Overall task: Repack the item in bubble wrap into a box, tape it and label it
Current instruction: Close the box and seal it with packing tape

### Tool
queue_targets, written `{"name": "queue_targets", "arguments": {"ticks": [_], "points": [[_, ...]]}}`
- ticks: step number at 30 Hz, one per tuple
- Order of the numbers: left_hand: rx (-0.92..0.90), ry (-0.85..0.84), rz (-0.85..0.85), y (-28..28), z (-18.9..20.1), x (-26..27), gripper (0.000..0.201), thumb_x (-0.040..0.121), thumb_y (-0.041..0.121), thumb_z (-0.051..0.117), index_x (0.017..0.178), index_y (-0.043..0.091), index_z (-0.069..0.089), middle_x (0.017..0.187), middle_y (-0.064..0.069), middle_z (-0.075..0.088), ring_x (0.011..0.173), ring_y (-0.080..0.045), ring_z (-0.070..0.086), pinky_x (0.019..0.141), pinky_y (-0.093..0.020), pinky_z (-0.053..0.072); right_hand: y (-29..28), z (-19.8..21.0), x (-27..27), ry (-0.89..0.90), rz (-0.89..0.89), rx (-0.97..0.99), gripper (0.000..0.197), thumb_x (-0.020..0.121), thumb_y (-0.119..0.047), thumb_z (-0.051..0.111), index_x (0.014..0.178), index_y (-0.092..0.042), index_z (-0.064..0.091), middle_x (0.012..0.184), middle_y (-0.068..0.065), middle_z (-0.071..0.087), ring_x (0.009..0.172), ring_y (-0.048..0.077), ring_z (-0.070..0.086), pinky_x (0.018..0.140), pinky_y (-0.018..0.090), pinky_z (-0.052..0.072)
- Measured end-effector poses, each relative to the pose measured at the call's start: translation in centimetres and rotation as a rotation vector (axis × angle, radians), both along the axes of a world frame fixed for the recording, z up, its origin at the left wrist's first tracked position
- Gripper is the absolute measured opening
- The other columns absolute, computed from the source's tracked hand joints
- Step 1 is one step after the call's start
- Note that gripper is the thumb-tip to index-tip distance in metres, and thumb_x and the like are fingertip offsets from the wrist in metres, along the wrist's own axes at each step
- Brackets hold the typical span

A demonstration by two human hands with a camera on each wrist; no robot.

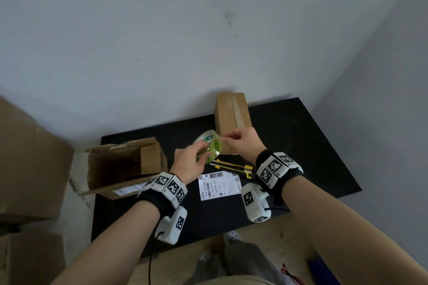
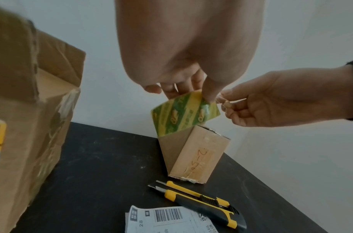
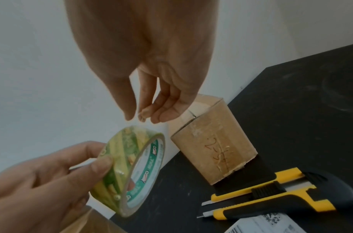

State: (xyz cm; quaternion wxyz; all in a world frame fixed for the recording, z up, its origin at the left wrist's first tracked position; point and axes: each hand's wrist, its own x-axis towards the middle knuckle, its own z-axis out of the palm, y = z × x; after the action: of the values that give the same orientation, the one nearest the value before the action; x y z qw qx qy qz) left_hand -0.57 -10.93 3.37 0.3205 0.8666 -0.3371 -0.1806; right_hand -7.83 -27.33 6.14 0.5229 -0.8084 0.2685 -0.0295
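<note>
My left hand (image 1: 190,162) grips a green and yellow tape roll (image 1: 209,148) above the black table (image 1: 301,146). My right hand (image 1: 240,141) pinches the clear tape end at the roll's upper edge, thumb against fingertips (image 3: 143,115). In the left wrist view the roll (image 2: 183,113) hangs under my left hand (image 2: 181,89), and the right hand (image 2: 271,97) reaches in from the right. Behind the roll a small closed cardboard box (image 1: 231,118) stands upright with tape on its top seam. A shipping label (image 1: 218,185) lies flat nearby. No bubble-wrapped item shows.
A larger open cardboard box (image 1: 125,164) sits on the table's left side, flaps up. Two yellow and black utility knives (image 1: 231,166) lie between the label and the small box. Big cartons stand off the table at the far left. A white wall runs behind the table.
</note>
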Motion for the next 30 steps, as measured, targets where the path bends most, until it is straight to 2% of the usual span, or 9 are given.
{"name": "queue_targets", "arguments": {"ticks": [3,6,10,13,16,18,21,25,30], "points": [[0.000,0.031,-0.021,0.0,0.2,0.1,0.019,0.092,0.030,0.055,0.109,0.024,0.058,0.107,-0.002,0.067,0.098,-0.019,0.063,0.098,-0.044,0.044,-0.3,0.1,0.1,0.006,-0.018,0.006,0.014,0.085,-0.018,0.066,0.096,-0.011,0.069,0.081,-0.010,0.061,0.079,0.005,0.058,0.086,0.029,0.052],[-0.020,0.048,-0.026,-0.3,0.3,0.2,0.012,0.092,0.030,0.055,0.101,0.024,0.058,0.105,0.000,0.067,0.096,-0.018,0.063,0.093,-0.037,0.047,-0.4,-0.3,0.2,0.009,-0.059,0.051,0.008,0.086,-0.018,0.064,0.093,-0.014,0.066,0.088,-0.004,0.063,0.088,0.013,0.060,0.090,0.035,0.051],[-0.042,0.162,-0.069,-1.0,0.7,0.4,0.019,0.091,0.029,0.056,0.074,0.023,0.049,0.075,0.004,0.061,0.068,-0.011,0.059,0.061,-0.022,0.044,-0.3,-0.6,-0.2,-0.023,-0.105,0.078,0.003,0.089,-0.017,0.061,0.091,-0.017,0.063,0.091,-0.001,0.063,0.092,0.016,0.060,0.088,0.034,0.050],[0.044,0.172,-0.125,-0.9,0.5,1.2,0.025,0.092,0.030,0.055,0.070,0.022,0.047,0.066,0.002,0.055,0.059,-0.012,0.051,0.055,-0.021,0.038,-0.3,-0.8,-0.7,0.024,-0.080,0.055,0.007,0.091,-0.013,0.057,0.094,-0.012,0.064,0.091,0.000,0.062,0.086,0.012,0.058,0.081,0.028,0.047],[0.420,0.077,-0.131,2.7,-2.7,2.3,0.031,0.092,0.036,0.052,0.065,0.025,0.042,0.064,0.005,0.050,0.067,-0.019,0.055,0.060,-0.027,0.037,-5.1,0.5,-1.1,-0.089,-0.474,0.122,0.022,0.092,-0.008,0.050,0.075,-0.016,0.060,0.070,-0.003,0.063,0.069,0.008,0.056,0.073,0.029,0.044],[0.499,0.100,-0.066,5.7,-4.6,2.2,0.031,0.092,0.036,0.053,0.065,0.025,0.040,0.065,0.004,0.050,0.073,-0.021,0.057,0.063,-0.028,0.038,-9.5,2.4,-1.8,-0.179,-0.600,0.119,0.026,0.093,-0.012,0.050,0.070,-0.020,0.058,0.059,-0.005,0.064,0.063,0.007,0.059,0.068,0.024,0.046],[0.366,0.130,-0.035,5.3,-4.8,2.2,0.023,0.094,0.032,0.051,0.073,0.023,0.046,0.072,0.003,0.053,0.073,-0.018,0.055,0.067,-0.028,0.039,-10.3,3.7,-1.5,-0.141,-0.385,0.014,0.012,0.095,-0.016,0.051,0.088,-0.013,0.061,0.076,-0.003,0.066,0.069,0.001,0.064,0.066,0.014,0.046],[0.198,0.191,-0.040,1.5,-3.5,2.8,0.018,0.094,0.034,0.049,0.084,0.021,0.054,0.076,0.002,0.058,0.072,-0.017,0.057,0.071,-0.032,0.045,-5.9,1.6,-0.1,-0.049,-0.183,-0.038,0.011,0.092,-0.015,0.055,0.100,-0.013,0.062,0.089,-0.003,0.066,0.084,0.007,0.064,0.078,0.023,0.052],[-0.073,0.228,-0.061,-0.6,-1.2,3.1,0.014,0.094,0.018,0.053,0.082,0.012,0.056,0.068,0.009,0.054,0.059,0.000,0.049,0.059,-0.011,0.038,-3.0,-0.6,1.0,0.022,-0.040,0.061,0.017,0.089,-0.015,0.060,0.104,-0.010,0.065,0.095,0.000,0.067,0.093,0.014,0.064,0.090,0.034,0.053]]}}
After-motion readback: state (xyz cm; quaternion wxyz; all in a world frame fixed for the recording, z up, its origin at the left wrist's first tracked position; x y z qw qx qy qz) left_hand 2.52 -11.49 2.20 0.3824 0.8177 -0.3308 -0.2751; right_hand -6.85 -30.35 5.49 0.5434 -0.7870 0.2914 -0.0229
